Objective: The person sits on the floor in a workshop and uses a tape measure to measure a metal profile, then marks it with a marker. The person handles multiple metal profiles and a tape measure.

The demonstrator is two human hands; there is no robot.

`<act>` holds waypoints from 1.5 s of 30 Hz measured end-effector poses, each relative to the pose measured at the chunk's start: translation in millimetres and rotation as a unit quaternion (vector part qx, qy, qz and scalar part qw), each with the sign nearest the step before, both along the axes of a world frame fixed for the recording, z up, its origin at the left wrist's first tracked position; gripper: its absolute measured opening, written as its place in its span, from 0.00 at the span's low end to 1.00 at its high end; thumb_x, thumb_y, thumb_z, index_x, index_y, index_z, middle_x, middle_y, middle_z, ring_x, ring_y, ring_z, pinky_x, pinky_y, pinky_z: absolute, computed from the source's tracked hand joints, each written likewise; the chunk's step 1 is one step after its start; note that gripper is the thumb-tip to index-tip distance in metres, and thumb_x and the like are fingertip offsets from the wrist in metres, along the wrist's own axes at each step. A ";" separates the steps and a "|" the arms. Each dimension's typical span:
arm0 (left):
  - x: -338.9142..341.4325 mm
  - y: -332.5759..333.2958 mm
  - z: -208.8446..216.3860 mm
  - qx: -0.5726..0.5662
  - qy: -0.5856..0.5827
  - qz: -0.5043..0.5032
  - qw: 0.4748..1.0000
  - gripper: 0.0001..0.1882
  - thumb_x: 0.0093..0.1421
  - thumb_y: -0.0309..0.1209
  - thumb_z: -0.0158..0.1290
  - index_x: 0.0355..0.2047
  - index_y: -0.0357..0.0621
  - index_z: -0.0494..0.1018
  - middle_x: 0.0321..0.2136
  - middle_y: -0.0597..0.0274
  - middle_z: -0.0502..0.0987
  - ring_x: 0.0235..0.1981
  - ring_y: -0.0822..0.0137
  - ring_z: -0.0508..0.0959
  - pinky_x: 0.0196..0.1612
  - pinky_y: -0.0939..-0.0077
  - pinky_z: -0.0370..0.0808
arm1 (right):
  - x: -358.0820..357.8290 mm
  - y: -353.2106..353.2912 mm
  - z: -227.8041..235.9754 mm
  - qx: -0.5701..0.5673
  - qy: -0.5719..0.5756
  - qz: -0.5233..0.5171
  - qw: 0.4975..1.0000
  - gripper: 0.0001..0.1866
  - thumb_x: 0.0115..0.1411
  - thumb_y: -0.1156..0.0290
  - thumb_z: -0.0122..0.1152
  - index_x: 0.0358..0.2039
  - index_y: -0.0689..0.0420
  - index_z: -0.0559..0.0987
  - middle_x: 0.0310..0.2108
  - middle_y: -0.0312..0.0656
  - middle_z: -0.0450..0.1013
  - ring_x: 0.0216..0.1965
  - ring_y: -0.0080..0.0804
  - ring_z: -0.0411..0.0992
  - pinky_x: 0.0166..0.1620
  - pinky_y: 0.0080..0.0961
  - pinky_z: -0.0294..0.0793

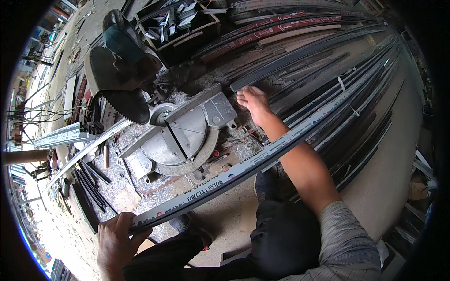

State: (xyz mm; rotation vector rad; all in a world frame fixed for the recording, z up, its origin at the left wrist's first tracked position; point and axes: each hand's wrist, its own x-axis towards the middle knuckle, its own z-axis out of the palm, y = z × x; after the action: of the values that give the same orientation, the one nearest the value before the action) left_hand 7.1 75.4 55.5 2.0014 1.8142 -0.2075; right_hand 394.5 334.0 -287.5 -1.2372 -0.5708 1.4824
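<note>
My left hand [117,241] is closed round the near left end of a long metal profile [229,177]. Pale printed film covers the profile's upper face, and its side is dark. It slants up to the right, across my body and over my right forearm. Beyond it, my right hand [254,104] is stretched out with slightly bent fingers and nothing visible in them. Those fingers are close to the end of a dark grey bar [281,63]; whether they touch it I cannot tell. Left of that hand stands a mitre saw with a round metal table [180,136] and a raised toothed blade [125,107].
Many long profiles [349,100] lie along the right side. A box of metal offcuts [180,23] stands behind the saw. Wrapped profiles [65,135] and short dark strips [91,185] lie at left. Shiny metal chips cover the floor round the saw.
</note>
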 end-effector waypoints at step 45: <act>-15.6 -124.3 55.1 0.242 -0.274 0.195 0.910 0.35 0.58 0.33 0.76 0.61 0.39 0.72 0.41 0.51 0.84 0.42 0.59 0.88 0.44 0.67 0.84 | -51.3 -218.9 356.0 0.331 -0.478 0.501 0.641 0.24 0.75 0.50 0.61 0.48 0.63 0.81 0.42 0.55 0.81 0.45 0.56 0.79 0.50 0.43 0.76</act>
State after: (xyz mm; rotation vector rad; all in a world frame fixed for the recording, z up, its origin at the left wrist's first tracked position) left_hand -8.4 -48.9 110.6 1.6685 1.9287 0.9145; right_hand 343.2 115.1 68.5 -0.9931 -2.6039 1.0108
